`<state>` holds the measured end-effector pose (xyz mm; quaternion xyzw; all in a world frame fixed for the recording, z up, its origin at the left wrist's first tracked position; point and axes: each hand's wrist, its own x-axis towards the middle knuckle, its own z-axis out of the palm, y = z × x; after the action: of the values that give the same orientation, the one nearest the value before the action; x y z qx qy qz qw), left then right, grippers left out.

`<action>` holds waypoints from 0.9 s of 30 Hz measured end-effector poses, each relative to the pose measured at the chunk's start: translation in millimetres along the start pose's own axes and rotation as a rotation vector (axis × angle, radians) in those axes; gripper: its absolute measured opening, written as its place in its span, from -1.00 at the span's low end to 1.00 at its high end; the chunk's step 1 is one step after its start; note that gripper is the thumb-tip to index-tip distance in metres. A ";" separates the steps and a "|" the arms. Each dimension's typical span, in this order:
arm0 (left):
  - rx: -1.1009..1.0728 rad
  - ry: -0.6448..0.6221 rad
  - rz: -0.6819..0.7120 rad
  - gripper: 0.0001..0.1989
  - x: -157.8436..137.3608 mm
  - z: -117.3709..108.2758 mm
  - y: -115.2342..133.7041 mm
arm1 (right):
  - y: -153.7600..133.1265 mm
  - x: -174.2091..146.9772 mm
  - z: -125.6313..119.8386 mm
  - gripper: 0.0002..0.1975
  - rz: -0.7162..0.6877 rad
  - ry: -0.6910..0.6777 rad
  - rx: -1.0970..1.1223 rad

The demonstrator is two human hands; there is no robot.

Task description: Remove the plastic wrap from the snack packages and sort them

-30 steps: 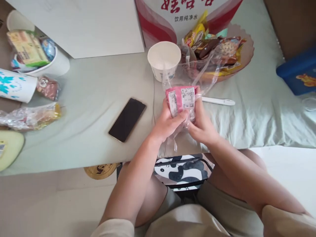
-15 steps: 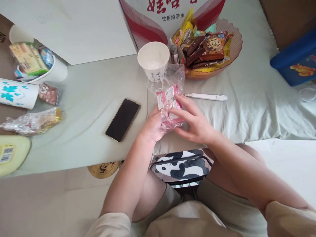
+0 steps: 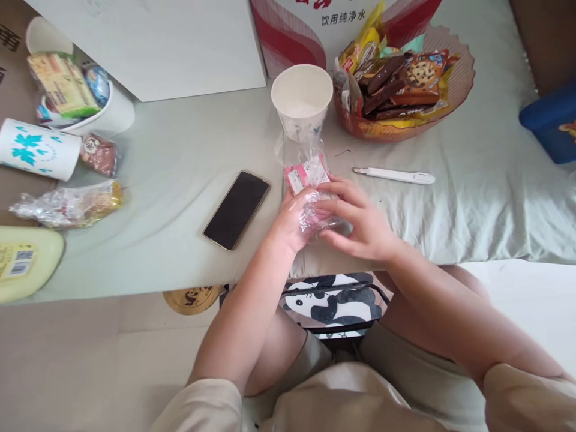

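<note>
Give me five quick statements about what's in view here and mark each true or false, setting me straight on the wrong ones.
1. The left hand holds a pink packet. True.
2. The phone lies to the right of the packet. False: the phone lies to its left.
3. The white tool lies on the cloth. True.
4. The right hand grips the white tool. False: the right hand is at the packet.
5. The cup beside the snack bowl stands upright. True.
</note>
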<state>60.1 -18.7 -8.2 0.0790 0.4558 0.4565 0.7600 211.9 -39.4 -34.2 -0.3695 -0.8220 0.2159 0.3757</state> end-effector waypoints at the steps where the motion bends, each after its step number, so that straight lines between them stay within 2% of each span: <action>1: -0.002 0.018 -0.023 -0.65 -1.2 0.3 1.8 | -0.5 -1.4 2.0 -0.49 -0.024 -0.043 -0.006; 3: 0.008 0.045 -0.050 -0.64 -3.5 0.8 3.9 | -1.0 -4.4 6.4 -0.35 -0.039 -0.076 -0.048; 4: 0.014 0.051 -0.058 -0.63 -4.3 0.9 4.0 | -0.9 -5.6 8.4 -0.36 -0.035 -0.069 -0.076; 8: 0.046 0.027 -0.054 -0.61 -4.1 -0.1 0.0 | 1.2 -7.1 13.4 -0.73 -0.002 0.034 -0.130; 10: 0.068 0.028 -0.012 -0.59 -3.5 -0.6 -3.0 | 1.8 -6.3 13.8 -0.85 0.024 0.084 -0.112; 15: 0.148 -0.001 0.171 -0.48 -4.9 0.8 -10.3 | -2.9 -2.6 10.6 -0.87 0.121 0.192 -0.076; 19: 0.226 -0.032 0.226 -0.49 -5.9 0.6 -12.9 | -7.1 1.4 5.3 -0.95 0.174 0.259 -0.085; 21: 0.242 -0.086 0.221 -0.45 -6.8 -2.0 -10.2 | -6.1 2.6 2.4 -0.91 0.190 0.275 -0.066; 23: 0.257 -0.206 0.192 -0.35 -8.6 -6.2 -4.9 | -2.8 2.7 -0.2 -0.87 0.235 0.284 -0.004; 25: 0.309 -0.349 0.162 -0.17 -10.7 -10.5 0.5 | 1.8 2.3 -3.0 -0.82 0.304 0.293 0.105; 27: 0.404 -0.434 0.165 0.02 -11.6 -13.6 3.5 | 6.3 1.9 -6.7 -0.79 0.344 0.278 0.216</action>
<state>45.6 -29.6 -6.9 0.3607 0.3563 0.3892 0.7691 219.0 -33.4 -33.1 -0.4877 -0.6596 0.3103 0.4805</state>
